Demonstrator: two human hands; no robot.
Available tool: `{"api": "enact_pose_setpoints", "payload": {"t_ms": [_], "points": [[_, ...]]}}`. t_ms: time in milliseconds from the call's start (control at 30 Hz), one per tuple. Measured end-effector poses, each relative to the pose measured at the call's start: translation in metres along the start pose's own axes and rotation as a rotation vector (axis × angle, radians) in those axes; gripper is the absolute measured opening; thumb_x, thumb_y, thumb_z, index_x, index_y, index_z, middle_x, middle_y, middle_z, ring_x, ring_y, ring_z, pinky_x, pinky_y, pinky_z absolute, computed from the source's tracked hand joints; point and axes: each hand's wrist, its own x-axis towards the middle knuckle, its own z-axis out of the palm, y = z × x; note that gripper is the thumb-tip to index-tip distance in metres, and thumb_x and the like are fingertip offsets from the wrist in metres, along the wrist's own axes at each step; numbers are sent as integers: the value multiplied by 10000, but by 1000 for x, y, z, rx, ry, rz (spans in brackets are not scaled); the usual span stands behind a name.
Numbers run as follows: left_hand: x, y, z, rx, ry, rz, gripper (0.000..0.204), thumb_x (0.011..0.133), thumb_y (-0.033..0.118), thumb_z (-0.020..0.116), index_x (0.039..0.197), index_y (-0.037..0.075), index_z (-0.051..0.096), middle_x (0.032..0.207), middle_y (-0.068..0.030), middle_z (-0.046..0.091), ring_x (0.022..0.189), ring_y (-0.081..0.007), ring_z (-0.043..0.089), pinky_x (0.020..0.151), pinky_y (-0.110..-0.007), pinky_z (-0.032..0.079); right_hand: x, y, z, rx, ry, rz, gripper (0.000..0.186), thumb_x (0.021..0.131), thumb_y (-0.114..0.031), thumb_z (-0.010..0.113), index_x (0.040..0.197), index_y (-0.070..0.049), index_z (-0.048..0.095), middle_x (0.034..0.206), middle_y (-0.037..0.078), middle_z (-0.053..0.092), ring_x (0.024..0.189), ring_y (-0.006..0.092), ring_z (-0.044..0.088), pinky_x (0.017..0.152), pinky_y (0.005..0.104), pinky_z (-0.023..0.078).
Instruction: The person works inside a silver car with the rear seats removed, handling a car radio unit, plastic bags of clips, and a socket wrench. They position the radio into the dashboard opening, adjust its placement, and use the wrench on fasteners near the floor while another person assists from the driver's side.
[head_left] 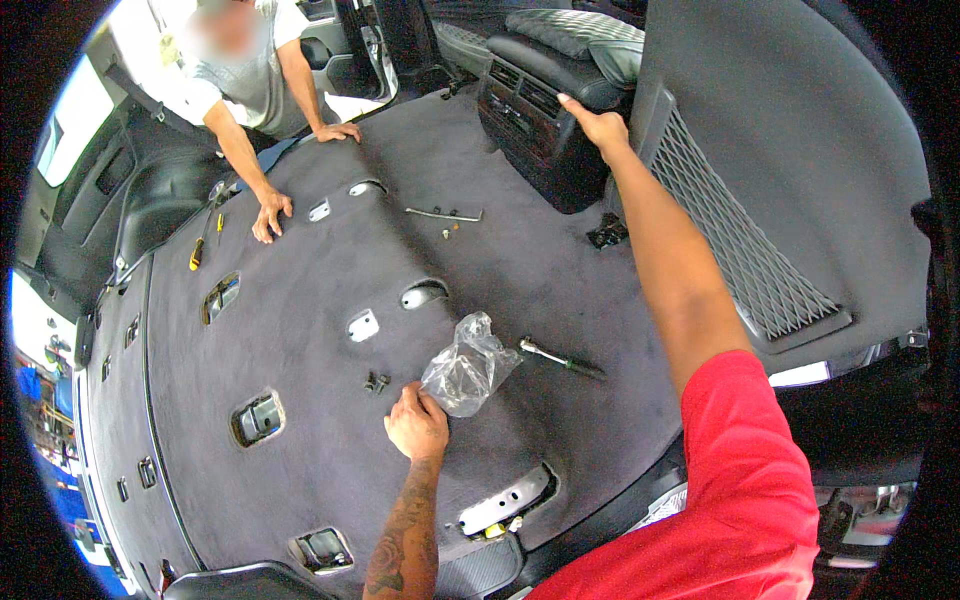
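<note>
At the lower center of the frame, rests the left hand [417, 428] on dark grey carpet [570, 275], fingers curled into a narrow bunch at the left edge of a crumpled clear plastic bag [470, 365] — cannot tell a real grip on the bag from a mere touch. Just left of those fingers, shows a few small dark bolts [376, 382] lying loose.

Toward the upper right, stretches a red-sleeved arm [668, 255] out to a black console [540, 165] and lays the right hand [603, 130] at its upper edge, one digit pointing left near the vents; cannot tell how firmly, with the other fingers out of clear view.

Right of the bag, shows a ratchet [560, 357] with a dark green handle. In the upper middle, shows an L-shaped metal tool [445, 214], with small loose parts [449, 232] close by. Farther left, shows two yellow-handled tools [197, 255] near each other.

At the upper left, includes another person [245, 95] leaning in, both hands [270, 215] set down on the carpet — well apart from the bag.

Around the carpet, exposes metal plates [363, 325] and, at lower center, a long silver bracket [510, 500]. Along the right side, shows a dark panel [790, 90] with a mesh pocket [735, 230].
</note>
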Motion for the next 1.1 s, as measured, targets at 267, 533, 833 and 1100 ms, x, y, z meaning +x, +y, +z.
{"api": "enact_pose_setpoints", "payload": {"t_ms": [267, 533, 833, 1100], "points": [[0, -3, 1, -57, 10, 24, 164, 877, 192, 528, 962, 111, 642, 802, -97, 675, 765, -308, 632, 687, -444, 415, 12, 9, 1, -73, 75, -73, 1195, 542, -801, 714, 1121, 232, 550, 1202, 358, 572, 1177, 403, 568, 1005, 409, 430], [1, -1, -4, -51, -1, 5, 141, 861, 185, 548, 927, 116, 652, 775, -83, 655, 747, -298, 622, 663, -439, 399, 5, 1, -1, -16, 85, -59, 1147, 532, -742, 772, 1136, 207, 553, 1234, 327, 569, 1176, 393, 567, 995, 403, 441], [2, -3, -3, -65, -38, 8, 150, 861, 195, 557, 939, 121, 660, 802, -71, 664, 768, -291, 618, 683, -430, 399, 9, 5, 5, -44, 203, -27, 1099, 488, -744, 794, 1080, 161, 597, 1182, 293, 613, 1111, 383, 610, 972, 417, 469], [1, 0, -5, -90, 9, 38, 145, 849, 183, 560, 918, 122, 672, 816, -67, 674, 761, -289, 616, 692, -425, 402, 6, 4, 3, -70, 186, -55, 1104, 492, -762, 778, 1080, 154, 598, 1176, 300, 612, 1105, 387, 614, 963, 423, 476]]}}
